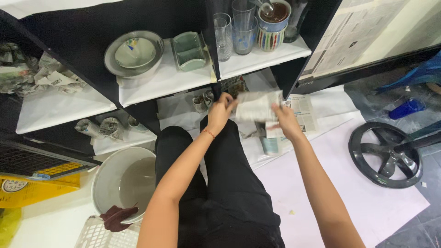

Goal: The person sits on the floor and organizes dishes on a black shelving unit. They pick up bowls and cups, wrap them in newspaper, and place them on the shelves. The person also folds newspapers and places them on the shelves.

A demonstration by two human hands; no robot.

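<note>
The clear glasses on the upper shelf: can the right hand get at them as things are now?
Probably not at once: the right hand and left hand both grip a newspaper-wrapped bundle. The glasses stand unblocked above.

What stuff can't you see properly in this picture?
All in the head view:
- What the newspaper-wrapped bundle contains: the paper covers it, and the left hand and right hand hold its ends.
- The small wrapped lumps on the low shelf: paper hides them.
- The white basket: cut off by the bottom edge.
- The bucket: partly behind the left arm.
</note>
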